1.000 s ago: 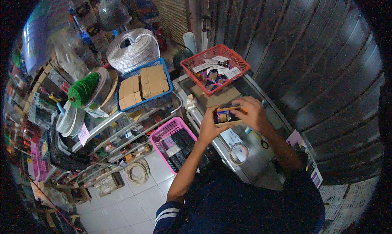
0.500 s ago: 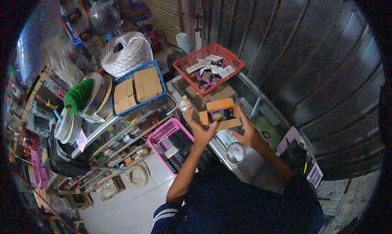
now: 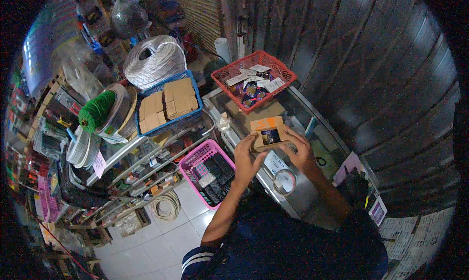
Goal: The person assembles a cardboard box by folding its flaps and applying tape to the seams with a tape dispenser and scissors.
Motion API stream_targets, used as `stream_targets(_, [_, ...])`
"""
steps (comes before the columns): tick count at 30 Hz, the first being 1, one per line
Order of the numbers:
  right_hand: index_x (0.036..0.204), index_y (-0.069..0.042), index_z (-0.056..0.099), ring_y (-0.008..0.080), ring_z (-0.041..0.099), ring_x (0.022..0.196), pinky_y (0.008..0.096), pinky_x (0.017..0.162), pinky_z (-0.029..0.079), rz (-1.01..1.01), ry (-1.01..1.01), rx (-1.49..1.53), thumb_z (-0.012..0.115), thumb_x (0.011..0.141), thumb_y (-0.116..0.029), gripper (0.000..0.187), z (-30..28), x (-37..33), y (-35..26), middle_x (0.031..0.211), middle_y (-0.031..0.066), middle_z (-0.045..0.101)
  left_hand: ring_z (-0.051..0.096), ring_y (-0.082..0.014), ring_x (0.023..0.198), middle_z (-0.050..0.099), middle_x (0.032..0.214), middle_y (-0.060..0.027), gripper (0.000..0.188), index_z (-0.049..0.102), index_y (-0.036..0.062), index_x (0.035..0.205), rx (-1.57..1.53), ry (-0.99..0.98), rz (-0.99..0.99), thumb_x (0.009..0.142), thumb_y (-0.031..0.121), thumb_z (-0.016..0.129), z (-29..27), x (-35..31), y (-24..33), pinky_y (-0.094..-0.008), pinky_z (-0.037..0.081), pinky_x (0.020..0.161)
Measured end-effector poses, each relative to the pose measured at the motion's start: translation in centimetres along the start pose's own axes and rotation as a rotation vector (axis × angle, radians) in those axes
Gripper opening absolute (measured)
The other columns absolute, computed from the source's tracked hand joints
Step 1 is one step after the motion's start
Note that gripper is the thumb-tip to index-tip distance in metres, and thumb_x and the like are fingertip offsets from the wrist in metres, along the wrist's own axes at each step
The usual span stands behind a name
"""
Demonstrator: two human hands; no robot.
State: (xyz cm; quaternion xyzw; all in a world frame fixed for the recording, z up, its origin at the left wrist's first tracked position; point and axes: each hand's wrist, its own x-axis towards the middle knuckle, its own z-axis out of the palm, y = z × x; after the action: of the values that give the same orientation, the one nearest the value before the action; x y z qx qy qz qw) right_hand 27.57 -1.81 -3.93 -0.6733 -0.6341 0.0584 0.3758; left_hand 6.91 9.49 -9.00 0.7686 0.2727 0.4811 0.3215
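A small cardboard box (image 3: 263, 142) with orange marking on its raised far flap is between my two hands, above the glass-topped counter. Dark, colourful packets (image 3: 270, 136) show through its opening. My left hand (image 3: 248, 159) grips the box's left side, fingers at the edge and thumb near the front. On the opposite side, my right hand (image 3: 299, 151) has its fingers bent over the right edge. Beyond the box stands a red basket (image 3: 229, 92) holding similar packets with white cards.
A roll of tape (image 3: 284, 182) lies on the counter (image 3: 312, 202) close to me. On the left are a pink basket (image 3: 188, 175) of dark packs, a blue basket (image 3: 141, 126) of cardboard boxes, a rope coil (image 3: 161, 67) and green twine (image 3: 95, 115). Corrugated metal (image 3: 361, 75) rises at right.
The box's side flaps have folded inward, narrowing the opening. My hands have moved from spread beside the box to holding its sides. The view has shifted slightly.
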Motion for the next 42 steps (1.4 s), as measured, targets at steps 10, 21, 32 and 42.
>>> stream_targets(10, [0.145, -0.005, 0.043, 0.0225, 0.064, 0.108, 0.0395, 0.097, 0.051, 0.271, -0.157, 0.568, 0.083, 0.085, -0.014, 0.073, -0.2, 6.0, 2.1, 0.115, 0.0112, 0.066, 0.060, -0.0369, 0.116, 0.064, 0.127, -0.0207, 0.055, 0.053, -0.0006, 0.134, -0.134, 0.108, -0.039, 0.089, 0.018, 0.077, 0.4, 0.7, -1.0, -0.0450, 0.045, 0.101])
stream_targets(21, [0.130, -0.003, 0.058, 0.0299, 0.065, 0.111, 0.0395, 0.093, 0.052, 0.247, -0.041, 0.171, 0.079, 0.087, -0.017, 0.050, 0.4, 2.5, -5.0, 0.119, 0.0166, 0.063, 0.057, -0.0419, 0.125, 0.055, 0.140, -0.0250, 0.040, 0.062, 0.0022, 0.132, -0.008, -0.060, -0.177, 0.099, 0.024, 0.066, -0.6, 3.6, 1.9, -0.0427, 0.045, 0.107])
stream_targets(32, [0.140, 0.004, 0.055, 0.0370, 0.052, 0.136, 0.0408, 0.113, 0.042, 0.040, -0.098, 0.214, 0.058, 0.101, -0.015, 0.044, 0.3, 0.6, -4.2, 0.147, 0.0230, 0.053, 0.049, -0.0461, 0.137, 0.039, 0.157, -0.0279, 0.048, 0.055, 0.0123, 0.147, -0.047, -0.225, -0.100, 0.103, 0.031, 0.058, -1.3, 2.8, 2.0, -0.0468, 0.040, 0.113])
stream_targets(42, [0.133, 0.004, 0.060, 0.0371, 0.051, 0.137, 0.0420, 0.114, 0.042, -0.004, -0.107, 0.100, 0.054, 0.102, -0.012, 0.035, 0.9, 0.2, -4.5, 0.150, 0.0215, 0.050, 0.054, -0.0485, 0.131, 0.041, 0.156, -0.0281, 0.047, 0.057, 0.0131, 0.145, 0.002, -0.229, -0.072, 0.101, 0.028, 0.060, -1.4, 3.0, 2.2, -0.0482, 0.045, 0.108])
